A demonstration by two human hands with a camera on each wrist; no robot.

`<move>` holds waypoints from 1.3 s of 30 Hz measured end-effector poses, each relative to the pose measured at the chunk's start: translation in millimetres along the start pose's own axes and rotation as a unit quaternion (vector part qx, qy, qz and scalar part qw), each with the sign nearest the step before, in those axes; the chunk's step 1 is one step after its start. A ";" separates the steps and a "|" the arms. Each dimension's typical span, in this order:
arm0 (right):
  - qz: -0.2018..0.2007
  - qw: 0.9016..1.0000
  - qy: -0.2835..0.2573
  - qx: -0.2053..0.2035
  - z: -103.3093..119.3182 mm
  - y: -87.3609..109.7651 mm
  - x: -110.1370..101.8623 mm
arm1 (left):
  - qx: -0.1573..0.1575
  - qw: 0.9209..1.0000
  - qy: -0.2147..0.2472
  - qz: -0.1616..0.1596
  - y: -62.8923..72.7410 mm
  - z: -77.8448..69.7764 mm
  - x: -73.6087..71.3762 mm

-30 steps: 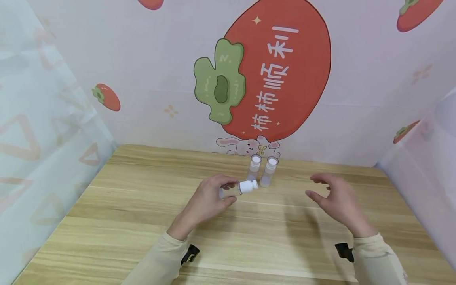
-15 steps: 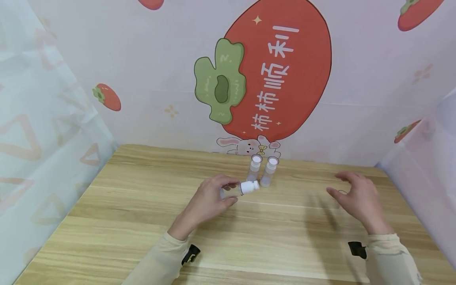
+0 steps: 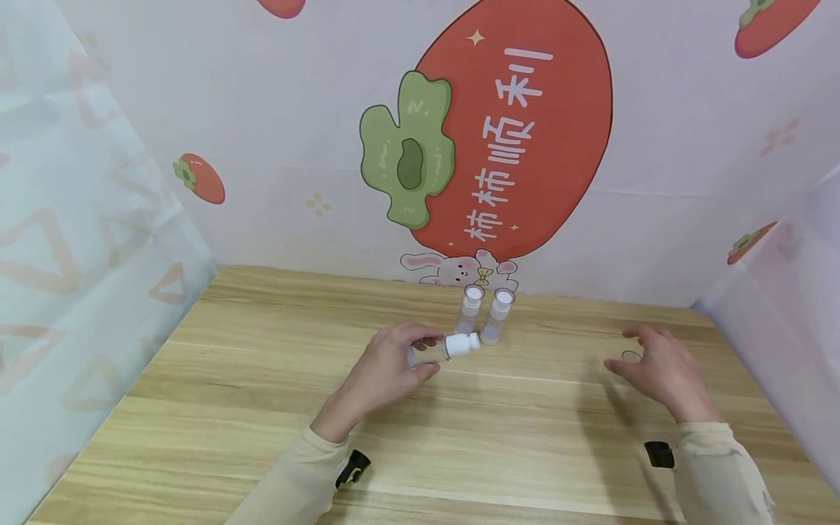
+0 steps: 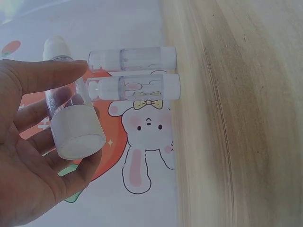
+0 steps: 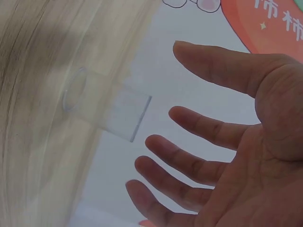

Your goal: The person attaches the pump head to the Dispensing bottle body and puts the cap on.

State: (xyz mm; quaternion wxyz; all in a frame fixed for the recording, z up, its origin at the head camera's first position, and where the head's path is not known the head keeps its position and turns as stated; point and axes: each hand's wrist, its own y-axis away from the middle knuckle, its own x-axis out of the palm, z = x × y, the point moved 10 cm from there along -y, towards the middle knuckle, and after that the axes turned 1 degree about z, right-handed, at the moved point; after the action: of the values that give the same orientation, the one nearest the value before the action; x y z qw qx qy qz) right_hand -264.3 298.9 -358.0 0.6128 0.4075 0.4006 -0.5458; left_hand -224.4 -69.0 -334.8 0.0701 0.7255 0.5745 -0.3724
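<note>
My left hand (image 3: 387, 364) grips a small clear pump bottle (image 3: 459, 345) tilted on its side above the table, its white pump end pointing right. In the left wrist view its white base (image 4: 79, 135) faces the camera, and thumb and fingers wrap round the body. Two similar bottles stand upright just beyond it, a left one (image 3: 468, 313) and a right one (image 3: 496, 317), both with clear caps over white tops. On the right, my right hand (image 3: 666, 372) holds nothing, fingers loosely spread beside a clear cylindrical cap (image 5: 111, 101) standing on the table.
The wood-grain table (image 3: 262, 408) meets a white printed backdrop (image 3: 295, 131) close behind the standing bottles. Printed sheets also line the left side (image 3: 85, 277) and the right side (image 3: 800, 306).
My right hand has moved right, slowing over the last half second, and the clear cap's rim has come into sight beside it. The left hand and its bottle have stayed almost still.
</note>
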 end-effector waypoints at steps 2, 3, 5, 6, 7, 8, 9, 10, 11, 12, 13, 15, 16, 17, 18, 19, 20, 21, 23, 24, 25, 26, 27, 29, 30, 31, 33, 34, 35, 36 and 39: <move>0.007 1.000 0.000 0.001 -2.1 -1.4 2.1 | -0.001 1.000 -0.004 0.000 0.0 0.1 0.1; 0.011 1.000 0.001 0.002 -3.3 -2.1 3.1 | 0.000 1.000 -0.006 -0.001 0.0 -0.3 0.0; 0.017 1.000 0.002 0.003 -5.7 -3.9 4.9 | 0.001 1.000 -0.011 0.000 0.0 -0.8 0.1; 0.022 1.000 0.002 0.005 -7.0 -4.8 6.1 | 0.002 1.000 -0.014 0.000 0.0 -1.1 0.3; 0.028 1.000 0.002 0.007 -8.4 -5.9 7.3 | 0.003 1.000 -0.018 0.000 0.0 -1.4 0.5; 0.032 0.999 0.003 0.008 -9.5 -7.2 8.3 | 0.003 1.000 -0.019 0.001 0.1 -1.6 0.7; 0.037 0.999 0.003 0.009 -10.3 -8.3 9.7 | 0.002 1.000 -0.021 0.002 0.3 -1.6 1.0; 0.041 0.999 0.004 0.008 -11.3 -9.3 10.8 | 0.001 1.000 -0.022 0.003 0.3 -1.8 1.1; 0.048 0.999 0.004 0.009 -12.2 -10.3 12.3 | 0.000 1.000 -0.023 0.004 0.4 -2.2 1.1; 0.055 0.998 0.005 0.010 -12.9 -11.2 13.9 | 0.000 1.000 -0.024 0.004 0.4 -2.6 1.1; 0.062 0.998 0.005 0.008 -13.3 -11.9 15.4 | 0.000 1.000 -0.025 0.005 0.5 -2.9 1.0; 0.075 0.997 0.008 0.009 -14.0 -12.7 19.0 | 0.000 1.000 -0.027 0.005 0.5 -3.4 0.7; 0.082 0.997 0.010 0.008 -14.2 -13.1 20.5 | 0.000 1.000 -0.028 0.004 0.5 -3.7 0.5; 0.089 0.996 0.010 0.009 -14.4 -13.4 22.3 | 0.000 1.000 -0.029 0.004 0.4 -3.8 0.5; 0.091 0.996 0.011 0.007 -14.3 -13.2 23.6 | 0.000 1.000 -0.030 0.004 0.3 -3.9 0.4; 0.094 0.995 0.012 0.008 -14.6 -13.5 24.7 | 0.000 1.000 -0.030 0.004 0.3 -3.9 0.4; 0.096 0.995 0.013 0.009 -14.9 -13.7 25.6 | 0.000 1.000 -0.028 0.005 0.3 -3.9 0.5; 0.097 0.995 0.013 0.009 -15.1 -14.0 26.5 | 0.000 1.000 -0.028 0.005 0.3 -4.0 0.6; 0.098 0.995 0.011 0.011 -16.1 -14.5 28.1 | 0.000 1.000 -0.027 0.006 0.3 -4.2 0.7; 0.098 0.995 0.011 0.012 -16.7 -14.8 28.5 | 0.000 1.000 -0.027 0.006 0.3 -4.3 0.8; 0.098 0.995 0.013 0.013 -17.3 -15.5 28.9 | 0.000 1.000 -0.027 0.006 0.3 -4.4 0.7; 0.099 0.995 0.012 0.014 -17.7 -15.8 29.6 | 0.000 1.000 -0.028 0.006 0.2 -4.4 0.8; 0.100 0.995 0.013 0.014 -18.2 -16.2 30.5 | 0.000 1.000 -0.028 0.006 0.3 -4.5 0.6; 0.099 0.995 0.016 0.012 -18.7 -17.3 31.7 | 0.000 1.000 -0.028 0.005 0.3 -4.8 0.3; 0.098 0.995 0.017 0.010 -18.8 -17.9 32.3 | 0.000 1.000 -0.028 0.005 0.2 -4.9 0.2; 0.098 0.995 0.018 0.008 -19.0 -18.4 33.3 | 0.000 1.000 -0.027 0.005 0.3 -5.0 0.2; 0.097 0.995 0.018 0.004 -19.1 -19.2 35.3 | 0.000 1.000 -0.025 0.005 0.4 -5.1 0.0; 0.096 0.995 0.018 0.002 -19.1 -19.5 36.1 | 0.001 1.000 -0.024 0.005 0.3 -5.2 -0.1; 0.096 0.995 0.017 0.000 -19.2 -19.6 37.0 | 0.002 1.000 -0.023 0.005 0.3 -5.2 -0.1; 0.095 0.995 0.017 -0.001 -19.3 -19.6 37.9 | 0.001 1.000 -0.023 0.005 0.4 -5.1 -0.2; 0.093 0.996 0.015 -0.006 -18.9 -20.0 39.6 | 0.003 1.000 -0.027 0.004 0.3 -5.2 -0.5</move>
State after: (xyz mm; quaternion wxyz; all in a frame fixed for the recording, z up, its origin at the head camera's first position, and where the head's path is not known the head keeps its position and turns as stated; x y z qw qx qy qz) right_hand -281.9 301.6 -402.8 0.6574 0.4473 0.3737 -0.4776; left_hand -221.8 -66.7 -330.9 0.0847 0.7181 0.5681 -0.3930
